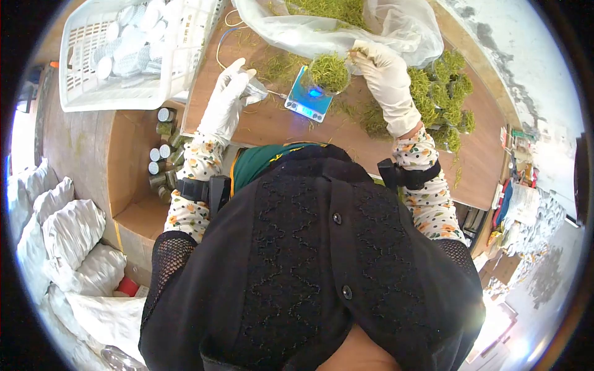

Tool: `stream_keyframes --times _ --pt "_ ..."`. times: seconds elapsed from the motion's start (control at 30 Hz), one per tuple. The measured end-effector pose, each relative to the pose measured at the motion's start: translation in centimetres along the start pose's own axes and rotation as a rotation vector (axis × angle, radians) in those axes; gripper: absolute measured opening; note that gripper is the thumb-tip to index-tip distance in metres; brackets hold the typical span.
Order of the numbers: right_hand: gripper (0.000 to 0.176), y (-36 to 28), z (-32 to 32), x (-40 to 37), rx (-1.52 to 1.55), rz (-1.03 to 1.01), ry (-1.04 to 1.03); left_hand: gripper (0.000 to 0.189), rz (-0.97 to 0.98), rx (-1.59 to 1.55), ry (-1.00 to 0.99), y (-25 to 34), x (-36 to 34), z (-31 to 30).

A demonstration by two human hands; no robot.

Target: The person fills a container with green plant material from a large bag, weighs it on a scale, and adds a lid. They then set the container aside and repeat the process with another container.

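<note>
A clear container (328, 74) heaped with dried green strands stands on a small blue digital scale (307, 106), whose display glows blue. Beside it, my right hand (387, 83) in a white glove has its fingertips pinched together, with what look like a few strands between them. To the left of the scale, my left hand (228, 102), also white-gloved, is held over the table with its fingers apart. A pale, shiny piece by its thumb is hard to make out. Several filled containers (442, 93) of green strands are grouped right of my right hand.
A large clear plastic bag (405, 31) of green strands lies at the back. A white basket (176, 52) of lidded containers stands left, above a cardboard box (133, 179) holding filled jars. Loose strands and a white cable lie on the brown table (352, 139). White sacks (74, 232) are lower left.
</note>
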State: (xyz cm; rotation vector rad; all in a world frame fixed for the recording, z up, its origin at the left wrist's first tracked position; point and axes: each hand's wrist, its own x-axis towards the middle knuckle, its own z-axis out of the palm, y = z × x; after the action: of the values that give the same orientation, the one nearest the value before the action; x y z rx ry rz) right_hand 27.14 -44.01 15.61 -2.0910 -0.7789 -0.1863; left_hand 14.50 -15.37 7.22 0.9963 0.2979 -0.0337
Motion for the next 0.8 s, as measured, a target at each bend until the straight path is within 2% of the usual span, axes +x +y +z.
stream_keyframes --times 0.1,0.2,0.23,0.33,0.4,0.43,0.53,0.6,0.63,0.7,0.73,0.77,0.8 --pt "0.013 0.5 -0.9 1.4 0.112 0.175 0.001 0.06 0.0 0.005 0.012 0.1 0.1 0.2" --pt "0.012 -0.1 -1.9 2.7 0.142 0.165 -0.003 0.061 -0.001 0.0 0.007 0.2 0.0 0.4" --pt "0.02 0.6 -1.9 2.9 0.145 0.062 0.049 0.061 0.002 -0.01 0.002 0.2 0.1 0.3" --pt "0.03 3.1 -3.6 5.7 -0.058 0.117 -0.015 0.063 0.005 -0.01 -0.003 0.2 0.2 0.3" --pt "0.034 5.5 -4.4 8.2 -0.484 -0.081 0.069 0.065 -0.008 0.039 -0.008 0.8 0.0 0.9" --pt "0.038 4.7 -4.8 8.9 -0.701 -0.179 0.114 0.067 0.015 0.027 -0.023 1.1 -0.1 1.2" --pt "0.042 -2.1 -5.2 9.4 -0.68 -0.038 0.05 0.069 0.098 0.025 -0.111 2.8 0.8 2.5" --pt "0.048 -4.4 -3.3 8.4 -0.031 0.154 -0.059 0.07 0.139 0.085 -0.208 5.0 2.0 3.8" --pt "0.05 -5.4 -2.1 7.8 0.298 0.249 -0.114 0.069 0.212 0.176 -0.334 6.8 2.1 5.5" --pt "0.056 -6.9 -0.4 6.9 0.955 0.427 -0.214 0.069 0.675 0.574 -0.283 9.2 2.3 10.3" --pt "0.058 -7.3 -0.2 6.5 1.157 0.396 -0.245 0.069 0.907 0.771 -0.252 9.8 2.3 12.2" --pt "0.06 -7.7 0.1 6.2 1.359 0.375 -0.286 0.08 0.994 0.868 -0.277 10.3 2.8 13.1" --pt "0.061 -7.9 0.1 5.9 1.43 0.237 -0.31 0.091 1.08 0.965 -0.3 10.6 3.6 13.7"
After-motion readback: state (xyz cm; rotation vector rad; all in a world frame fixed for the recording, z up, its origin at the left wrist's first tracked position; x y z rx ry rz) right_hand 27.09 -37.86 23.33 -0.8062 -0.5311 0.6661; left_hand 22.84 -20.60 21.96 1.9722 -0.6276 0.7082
